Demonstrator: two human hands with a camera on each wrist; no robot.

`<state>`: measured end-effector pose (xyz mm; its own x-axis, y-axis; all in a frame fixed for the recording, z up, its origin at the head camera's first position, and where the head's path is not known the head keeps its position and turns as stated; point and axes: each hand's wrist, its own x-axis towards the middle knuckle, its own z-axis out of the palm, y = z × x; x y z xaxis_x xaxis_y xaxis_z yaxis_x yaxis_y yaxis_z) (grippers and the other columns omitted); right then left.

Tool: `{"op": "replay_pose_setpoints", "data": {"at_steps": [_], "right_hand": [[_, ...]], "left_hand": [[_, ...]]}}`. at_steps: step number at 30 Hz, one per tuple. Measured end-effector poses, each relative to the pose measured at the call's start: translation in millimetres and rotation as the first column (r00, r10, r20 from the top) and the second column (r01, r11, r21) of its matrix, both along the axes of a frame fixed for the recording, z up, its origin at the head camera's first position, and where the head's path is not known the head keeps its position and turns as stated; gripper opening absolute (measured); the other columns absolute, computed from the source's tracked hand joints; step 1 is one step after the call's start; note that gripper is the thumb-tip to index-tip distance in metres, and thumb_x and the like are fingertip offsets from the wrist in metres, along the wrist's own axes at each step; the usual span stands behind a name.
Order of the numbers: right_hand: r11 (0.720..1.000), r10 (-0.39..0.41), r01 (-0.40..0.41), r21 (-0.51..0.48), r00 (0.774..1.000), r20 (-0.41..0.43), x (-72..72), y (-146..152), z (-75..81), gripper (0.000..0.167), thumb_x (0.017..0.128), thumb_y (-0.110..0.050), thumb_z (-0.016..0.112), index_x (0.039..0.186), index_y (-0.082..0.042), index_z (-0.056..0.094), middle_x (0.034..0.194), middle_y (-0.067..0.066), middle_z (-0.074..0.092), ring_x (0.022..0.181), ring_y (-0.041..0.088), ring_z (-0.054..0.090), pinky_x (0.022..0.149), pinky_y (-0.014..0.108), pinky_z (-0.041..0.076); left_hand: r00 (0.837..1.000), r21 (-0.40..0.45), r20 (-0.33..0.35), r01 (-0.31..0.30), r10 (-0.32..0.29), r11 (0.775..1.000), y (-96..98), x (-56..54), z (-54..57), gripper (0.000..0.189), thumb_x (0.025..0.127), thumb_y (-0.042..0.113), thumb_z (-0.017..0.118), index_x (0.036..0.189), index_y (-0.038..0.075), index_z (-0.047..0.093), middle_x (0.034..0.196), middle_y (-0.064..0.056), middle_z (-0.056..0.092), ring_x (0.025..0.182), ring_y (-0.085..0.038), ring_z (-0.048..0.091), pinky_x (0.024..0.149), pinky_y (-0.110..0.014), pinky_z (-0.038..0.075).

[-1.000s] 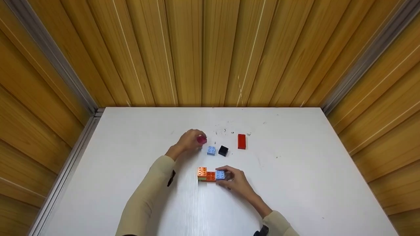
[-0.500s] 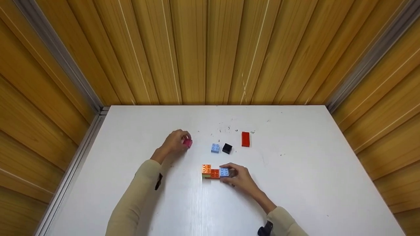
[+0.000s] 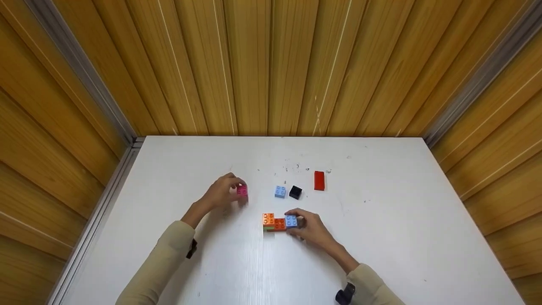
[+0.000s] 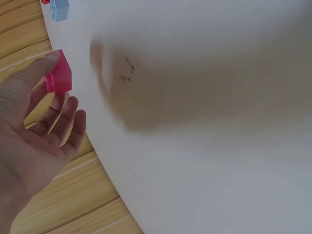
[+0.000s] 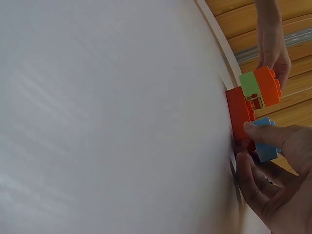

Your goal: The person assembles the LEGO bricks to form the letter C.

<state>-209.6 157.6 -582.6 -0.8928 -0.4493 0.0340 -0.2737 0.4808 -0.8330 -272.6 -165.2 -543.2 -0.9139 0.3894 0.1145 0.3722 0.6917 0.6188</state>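
Note:
In the head view my left hand point(image 3: 220, 192) pinches a pink toy building brick point(image 3: 241, 190) by its sides, studs facing up. The left wrist view shows the thumb on that pink brick point(image 4: 61, 73), held above the table. My right hand point(image 3: 314, 228) grips a blue brick point(image 3: 291, 220) between thumb and fingers. This blue brick sits on the right end of a red-orange base brick point(image 3: 279, 224). At the base's left end, an orange brick point(image 3: 268, 218) tops a light green brick point(image 5: 250, 87) that has a printed picture.
Beyond the joined bricks lie a loose light blue brick point(image 3: 280, 192), a black brick point(image 3: 295, 192) and a longer red brick point(image 3: 319, 181). All rest on the white table point(image 3: 381, 237). Wood-panelled walls point(image 3: 271, 67) surround its back and sides.
My left hand has carried the pink brick leftward from beside the loose light blue brick, then slightly nearer, and its studs now show. My right hand keeps its grip on the joined bricks.

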Motion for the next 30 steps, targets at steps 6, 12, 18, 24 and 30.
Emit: {"op": "replay_pose_setpoints", "data": {"at_steps": [6,12,18,24,30], "right_hand": [[1.0,0.006,-0.006,0.016,0.999,-0.048,-0.9,-3,4.0,0.058,0.082,-0.013,0.085,0.135,-0.009,0.062,0.125,0.015,0.069,0.093,0.021,0.063,0.081,0.025,0.054],[1.0,0.017,-0.017,0.0,0.994,-0.11,-3.9,-7,1.6,0.048,0.083,-0.013,0.085,0.127,-0.009,0.068,0.119,0.012,0.072,0.094,0.021,0.062,0.081,0.028,0.054],[1.0,-0.021,0.023,0.007,0.986,-0.164,-3.5,-6,-3.4,0.036,0.082,-0.014,0.085,0.116,-0.01,0.074,0.108,0.005,0.073,0.086,0.013,0.057,0.076,0.021,0.049],[1.0,-0.002,0.001,-0.005,0.985,-0.171,-4.9,-6,-4.1,0.037,0.082,-0.015,0.085,0.117,-0.008,0.074,0.108,0.007,0.074,0.085,0.014,0.059,0.076,0.023,0.05],[1.0,-0.013,0.017,0.024,0.986,-0.166,-3.1,-3,-2.5,0.037,0.082,-0.015,0.085,0.116,-0.007,0.075,0.098,0.003,0.072,0.081,0.016,0.057,0.073,0.021,0.047]], "left_hand": [[0.998,0.025,-0.018,0.059,-0.059,0.998,1.4,20.4,12.3,0.034,0.087,0.017,0.081,0.117,0.004,0.072,0.105,-0.011,0.068,0.098,-0.031,0.066,0.081,-0.037,0.052],[0.989,0.056,0.011,0.145,-0.145,0.988,12.2,32.1,22.3,0.033,0.092,0.021,0.077,0.121,0.005,0.07,0.105,-0.009,0.072,0.093,-0.028,0.068,0.082,-0.047,0.057],[0.976,0.039,0.031,0.216,-0.218,0.976,29.9,36.5,24.1,0.034,0.093,0.018,0.076,0.123,0.005,0.069,0.109,-0.009,0.074,0.09,-0.022,0.069,0.08,-0.046,0.059],[0.974,0.024,0.052,0.218,-0.219,0.976,38.0,41.1,16.8,0.036,0.092,0.018,0.076,0.125,0.006,0.069,0.113,-0.009,0.074,0.094,-0.024,0.069,0.081,-0.044,0.059],[0.965,0.03,0.063,0.254,-0.255,0.967,46.6,43.4,11.4,0.034,0.094,0.024,0.075,0.124,0.007,0.07,0.106,-0.007,0.074,0.092,-0.021,0.068,0.079,-0.04,0.059]]}}
